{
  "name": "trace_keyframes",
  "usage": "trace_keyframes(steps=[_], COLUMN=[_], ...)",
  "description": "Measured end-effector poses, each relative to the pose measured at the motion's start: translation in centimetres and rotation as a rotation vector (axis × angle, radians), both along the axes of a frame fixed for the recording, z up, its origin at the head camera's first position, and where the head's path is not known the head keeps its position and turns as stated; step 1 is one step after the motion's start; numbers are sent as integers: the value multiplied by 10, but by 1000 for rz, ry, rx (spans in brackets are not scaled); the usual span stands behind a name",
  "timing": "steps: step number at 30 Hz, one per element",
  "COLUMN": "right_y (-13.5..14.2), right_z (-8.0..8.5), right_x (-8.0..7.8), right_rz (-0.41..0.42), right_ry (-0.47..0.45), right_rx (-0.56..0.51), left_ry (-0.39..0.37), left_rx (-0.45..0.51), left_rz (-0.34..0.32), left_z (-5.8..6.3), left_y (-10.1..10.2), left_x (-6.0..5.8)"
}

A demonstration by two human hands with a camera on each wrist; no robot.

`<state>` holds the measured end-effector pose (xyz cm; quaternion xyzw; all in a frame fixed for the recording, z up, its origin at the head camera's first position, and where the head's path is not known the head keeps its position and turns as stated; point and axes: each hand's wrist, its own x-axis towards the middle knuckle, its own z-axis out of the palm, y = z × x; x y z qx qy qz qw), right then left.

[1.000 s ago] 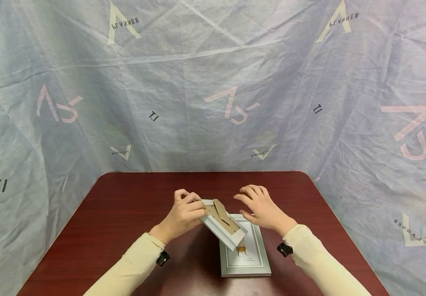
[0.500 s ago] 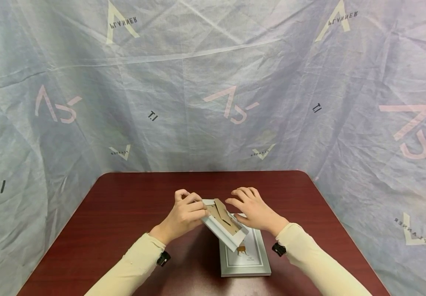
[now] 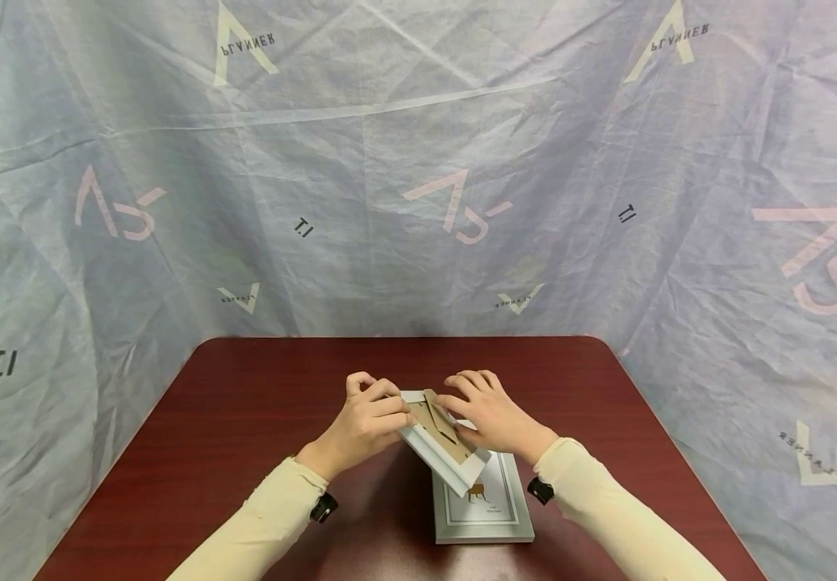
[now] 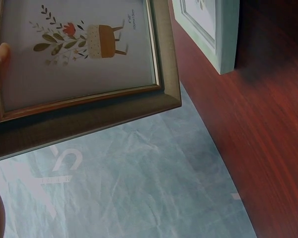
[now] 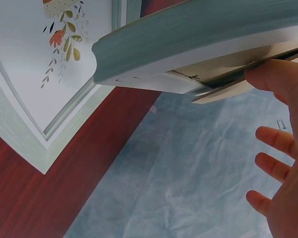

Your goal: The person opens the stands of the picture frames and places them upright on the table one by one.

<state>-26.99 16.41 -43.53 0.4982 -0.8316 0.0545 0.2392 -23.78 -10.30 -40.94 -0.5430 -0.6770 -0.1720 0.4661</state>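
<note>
"PLANNER" (image 3: 247, 44) and "T.I" (image 3: 2, 364) were each read several times on the grey cloth backdrop (image 3: 360, 266). Small caption (image 4: 134, 19) on the held frame (image 4: 166, 54)'s print: too small to read reliably.

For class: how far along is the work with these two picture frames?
Looks done: the lower frame lies face up on the table. In hand: the left hand grips the upper frame, tilted, back upward; the right hand is at its part-raised stand. Remaining, probably: adjusting the stand and setting down this frame, held off the table.
</note>
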Motion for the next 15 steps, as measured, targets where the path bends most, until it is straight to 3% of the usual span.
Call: trace_keyframes(steps=[15], right_y=[-4], right_z=[0], right_x=[-2], right_rz=[-4], right_ry=[-2], right_rx=[27], left_ry=[-6], left_rx=[-6], left_rz=[-9], left_z=[2], left_y=[0], left_x=[2])
